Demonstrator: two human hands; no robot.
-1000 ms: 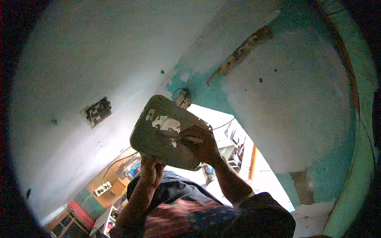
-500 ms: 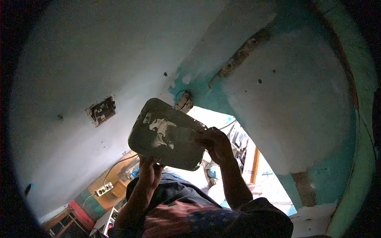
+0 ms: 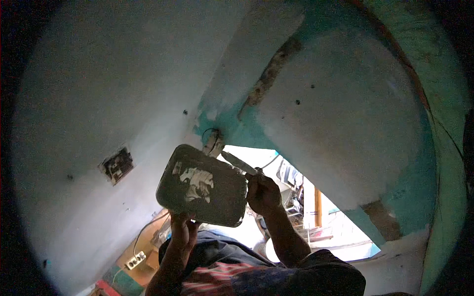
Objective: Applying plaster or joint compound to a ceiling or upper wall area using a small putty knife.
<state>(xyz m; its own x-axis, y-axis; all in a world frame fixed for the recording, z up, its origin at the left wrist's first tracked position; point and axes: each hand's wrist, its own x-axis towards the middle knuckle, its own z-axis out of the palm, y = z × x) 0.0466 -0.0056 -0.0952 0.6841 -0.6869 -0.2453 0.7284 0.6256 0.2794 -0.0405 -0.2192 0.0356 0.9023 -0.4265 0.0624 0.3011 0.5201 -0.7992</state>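
Observation:
My left hand (image 3: 183,231) grips the lower edge of a dark rectangular tray (image 3: 226,200) with rounded corners, its fingers partly hidden behind it. A patch of whitish plaster-like paste (image 3: 198,183) is smeared across the tray's face. My right hand (image 3: 265,195), beside the tray's right edge, is closed around a putty knife (image 3: 238,162). The knife's blade points up and left along the tray's upper right edge. I cannot tell whether it touches the tray.
To the left is a whitish wall with an open electrical box (image 3: 117,166). A power strip (image 3: 135,260) hangs below it. Wires stick out of a rough hole (image 3: 213,141) at the corner. Patchy teal and grey plaster (image 3: 345,118) surrounds a bright opening at the right.
The putty knife has come off the tray's face to its upper right edge, turned nearly edge-on. My right hand has moved slightly down with it. The whole view has shifted a little.

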